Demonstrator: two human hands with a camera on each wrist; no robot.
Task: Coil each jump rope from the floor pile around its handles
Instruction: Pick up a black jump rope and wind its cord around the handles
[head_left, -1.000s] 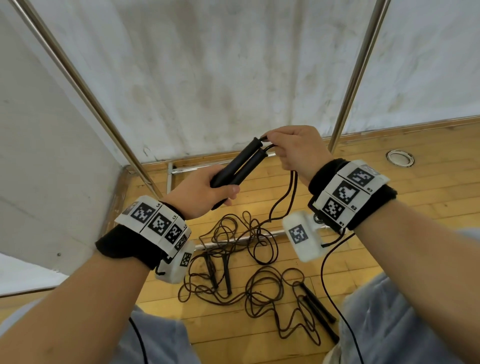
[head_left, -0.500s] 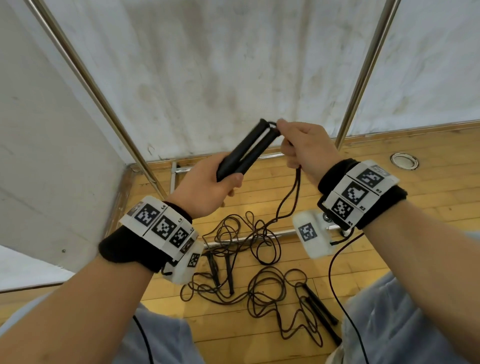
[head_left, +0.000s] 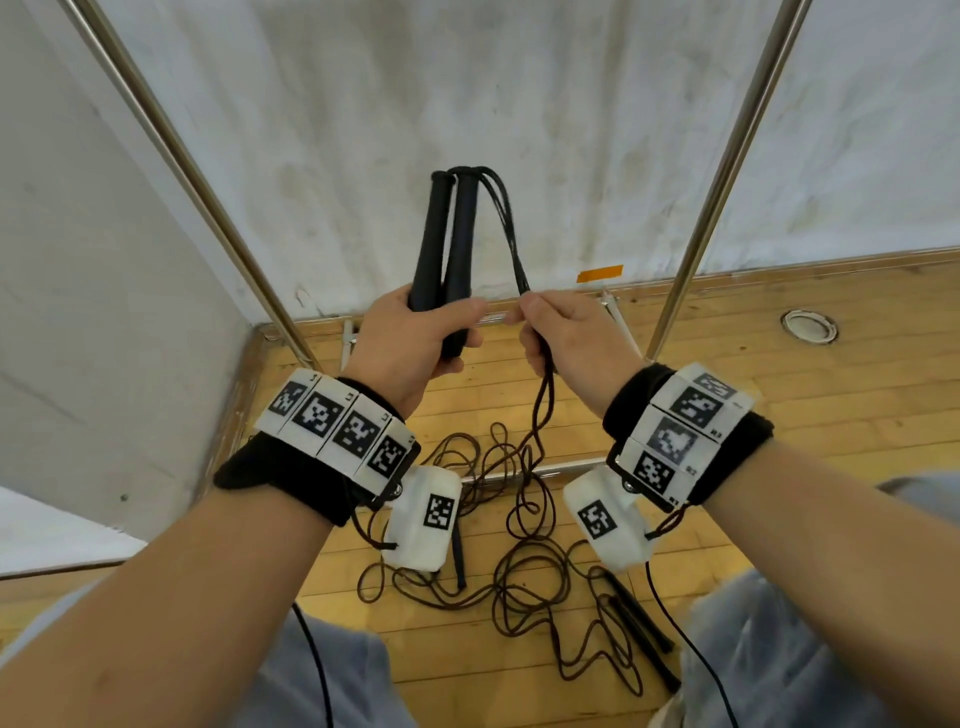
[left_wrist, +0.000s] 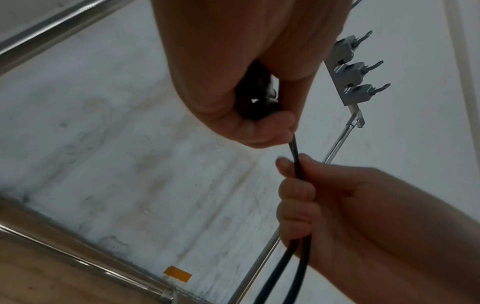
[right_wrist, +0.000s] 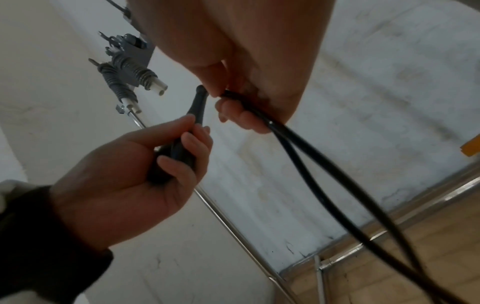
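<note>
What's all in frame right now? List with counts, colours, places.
held handles: 2, black, side by side and upright in the left hand
held rope: 2 strands, black, running from the handle tops through the right hand down to the floor
floor pile: tangled dark rope with at least three more black handles, on the wood floor between the arms; rope count cannot tell
metal poles: 2, silver, slanting up from the floor against the wall
floor plate: 1, round, silver, far right floor
tape: 1 strip, orange, base of wall
wrist bands: 2, black with white marker tiles
left hand: fingers grip the handles
right hand: fingers pinch the rope
</note>
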